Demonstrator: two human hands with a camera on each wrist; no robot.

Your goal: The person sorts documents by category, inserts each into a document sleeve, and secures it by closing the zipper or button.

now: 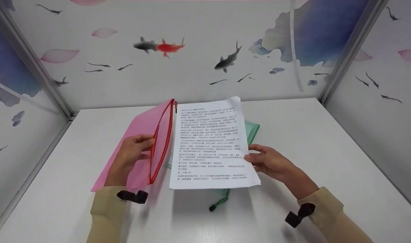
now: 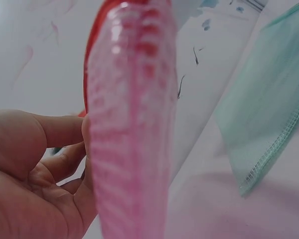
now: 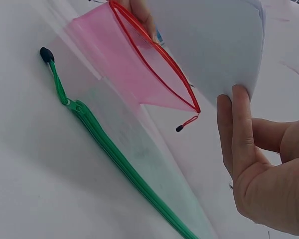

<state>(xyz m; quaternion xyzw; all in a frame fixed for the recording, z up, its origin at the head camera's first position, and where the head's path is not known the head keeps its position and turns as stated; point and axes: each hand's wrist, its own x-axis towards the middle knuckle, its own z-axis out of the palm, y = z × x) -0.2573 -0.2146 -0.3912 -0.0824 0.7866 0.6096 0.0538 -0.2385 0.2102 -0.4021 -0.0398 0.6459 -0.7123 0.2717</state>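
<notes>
- Printed sheets (image 1: 208, 145) are being pinched at their right edge by the right hand (image 1: 273, 160), its thumb lying on top and its fingers supporting the back, probably to stop the loose stack sagging.
- Left hand (image 1: 132, 152) is gripping the pink pouch (image 1: 148, 118) near its mouth with thumb and fingers; exactly how the hindmost fingers are lying, I cannot tell, since the pouch is hiding them in the left wrist view.
- Red zip (image 1: 172, 118) is gaping beside that grip, its two edges standing apart, likely because the left hand is drawing one side away.
- Between the hands, the sheets are hovering above the table (image 1: 327, 141), just right of the open mouth.
- Rows of small black characters, apparently Chinese, are filling the top page, too fine to read surely; no brand is showing on either pouch.
- Beneath the paper, a green pouch (image 1: 253, 130) is lying on the table, its pull cord (image 1: 221, 201) trailing toward the person.
- Farther out, painted fish (image 1: 225, 62) are decorating the back wall (image 1: 191, 20).
</notes>
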